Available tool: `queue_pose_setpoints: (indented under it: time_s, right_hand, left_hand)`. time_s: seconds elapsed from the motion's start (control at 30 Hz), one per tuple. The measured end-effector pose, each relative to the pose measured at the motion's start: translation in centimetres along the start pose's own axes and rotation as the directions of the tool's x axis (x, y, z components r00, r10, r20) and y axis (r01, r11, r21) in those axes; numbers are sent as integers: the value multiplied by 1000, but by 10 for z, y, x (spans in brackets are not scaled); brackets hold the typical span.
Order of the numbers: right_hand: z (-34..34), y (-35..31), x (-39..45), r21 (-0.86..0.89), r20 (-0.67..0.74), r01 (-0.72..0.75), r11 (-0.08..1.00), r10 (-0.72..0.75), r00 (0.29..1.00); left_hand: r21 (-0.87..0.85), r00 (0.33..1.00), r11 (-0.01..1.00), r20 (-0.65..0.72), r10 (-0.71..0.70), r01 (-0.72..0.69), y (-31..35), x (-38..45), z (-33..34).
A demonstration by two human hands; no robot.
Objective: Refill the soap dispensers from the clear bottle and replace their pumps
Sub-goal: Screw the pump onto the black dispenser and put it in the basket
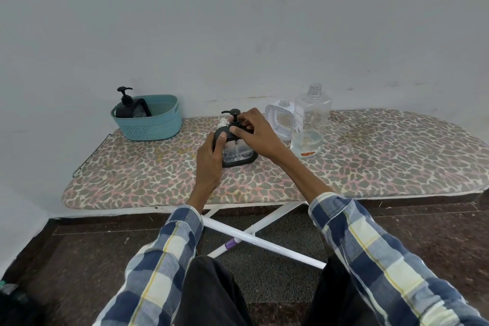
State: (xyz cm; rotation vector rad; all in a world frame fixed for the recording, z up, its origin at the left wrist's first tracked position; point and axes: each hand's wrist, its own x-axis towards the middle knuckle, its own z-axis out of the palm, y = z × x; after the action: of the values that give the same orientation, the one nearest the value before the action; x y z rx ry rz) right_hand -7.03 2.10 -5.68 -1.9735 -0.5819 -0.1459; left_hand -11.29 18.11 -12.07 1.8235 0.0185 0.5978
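Note:
A black-framed soap dispenser (238, 153) stands in the middle of the ironing board (132, 180). My left hand (210, 160) grips its left side, thumb on the top corner. My right hand (255, 133) pinches the collar of the black pump (232, 114) at the dispenser's neck. To the right stands the clear bottle (309, 119), uncapped, with a little liquid at the bottom. Behind it a white-framed dispenser (279, 119) stands open without a pump. A small white pump (223, 122) lies partly hidden behind the black dispenser.
A teal basket (156, 124) at the board's back left holds another black pump dispenser (125, 103) and a dark object. The wall runs close behind the board. The board's white legs (254, 238) cross below, above a dark floor.

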Motion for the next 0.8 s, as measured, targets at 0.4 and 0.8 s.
queue_pose_setpoints:
  time_s: [0.4, 0.8]
  right_hand:
    - [17, 0, 1, 68, -224, -27, 997, 42, 974]
    - [16, -3, 1, 35, -157, -36, 999, 41, 987]
  left_hand:
    - [55, 999, 998, -32, 43, -41, 2, -1, -1]
    - [28, 998, 998, -38, 51, -50, 0, 0, 0]
